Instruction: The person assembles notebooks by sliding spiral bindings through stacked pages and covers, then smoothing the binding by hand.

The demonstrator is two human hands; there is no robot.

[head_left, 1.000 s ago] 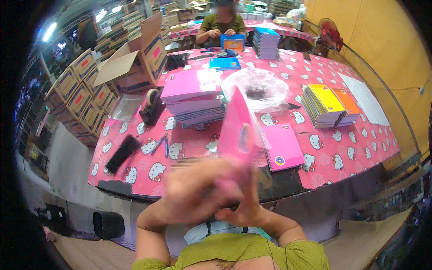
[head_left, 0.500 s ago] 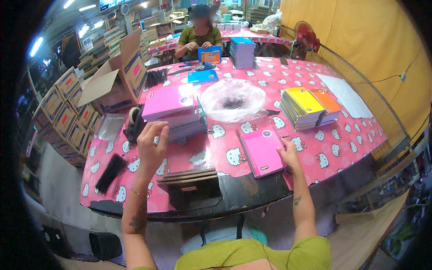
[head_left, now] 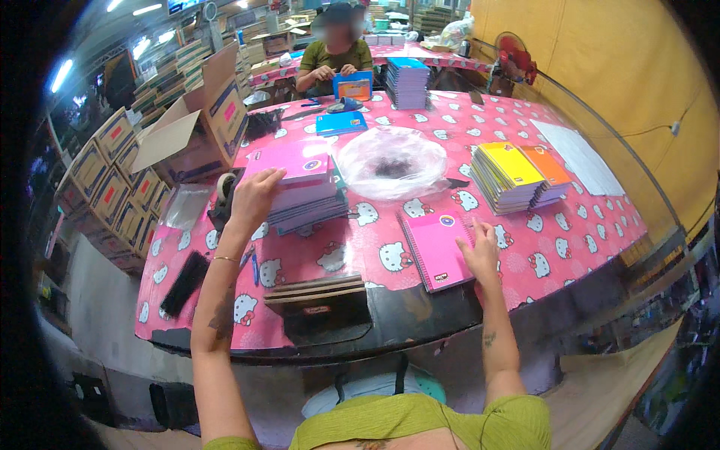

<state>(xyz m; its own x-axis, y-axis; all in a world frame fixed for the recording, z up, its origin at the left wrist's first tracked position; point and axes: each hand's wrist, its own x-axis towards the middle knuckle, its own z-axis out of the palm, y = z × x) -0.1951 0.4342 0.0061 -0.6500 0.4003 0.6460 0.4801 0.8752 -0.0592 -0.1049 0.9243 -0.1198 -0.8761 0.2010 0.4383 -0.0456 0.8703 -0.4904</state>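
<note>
Left hand (head_left: 255,196), fingers spread loose, is reaching onto the pink notebook stack (head_left: 300,184) at ten o'clock; right hand (head_left: 480,251), flat and unclenched, is steadying the single pink notebook (head_left: 436,247); best lifting only the top copy squarely.

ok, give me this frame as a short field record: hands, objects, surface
left hand: on top of pink notebook stack
right hand: flat on single pink spiral notebook, at its right edge
surface: table, pink cartoon-cat cloth
nearby: clear plastic bag; yellow and orange notebook stack; tape dispenser
other person: seated at far end, holding a blue notebook
</note>
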